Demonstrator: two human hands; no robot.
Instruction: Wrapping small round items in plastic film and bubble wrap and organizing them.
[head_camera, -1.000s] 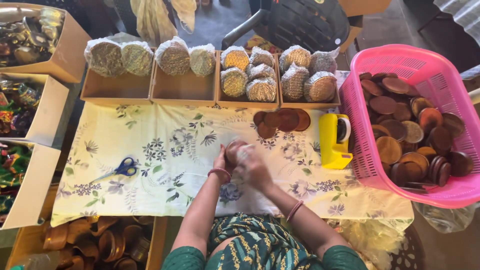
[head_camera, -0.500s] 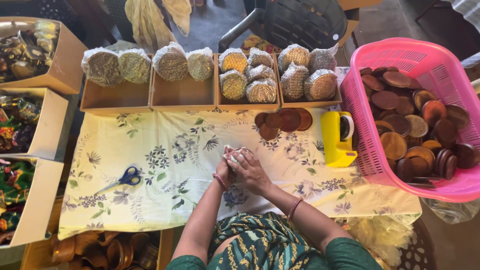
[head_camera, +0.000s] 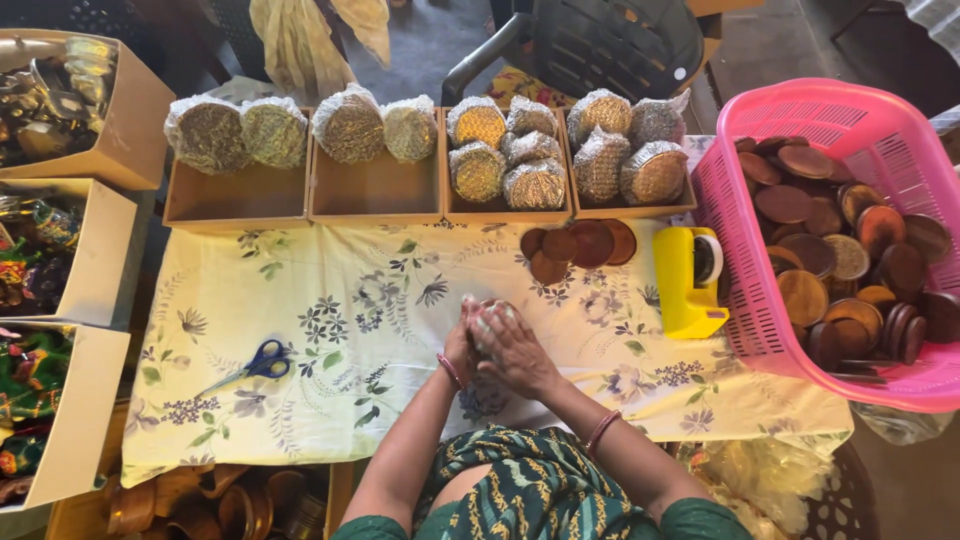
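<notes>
Head view, looking down. Worktop (head_camera: 330, 300): covered by a pale yellow cloth with floral print.

Left hand (head_camera: 462, 345) and right hand (head_camera: 515, 350): pressed together at the middle of the cloth, both closed around a small round item in clear wrap (head_camera: 487, 318); only a pale, shiny sliver of it shows between the fingers. Each grip is curled tight on it.

Blue-handled scissors (head_camera: 250, 365): lying flat on the cloth, well to the left of the hands.

Stack of dark brown discs (head_camera: 575, 245): loose on the cloth, beyond the hands, near the far edge.

Yellow tape dispenser (head_camera: 690, 280): just beside the discs, touching the pink basket.

Pink basket (head_camera: 790, 120): at the right, filled with brown wooden discs.

Cardboard trays (head_camera: 370, 190): in a row along the far edge, holding round wrapped packs (head_camera: 350, 125).

Open boxes (head_camera: 100, 260): stacked down the left side, with mixed coloured goods.
</notes>
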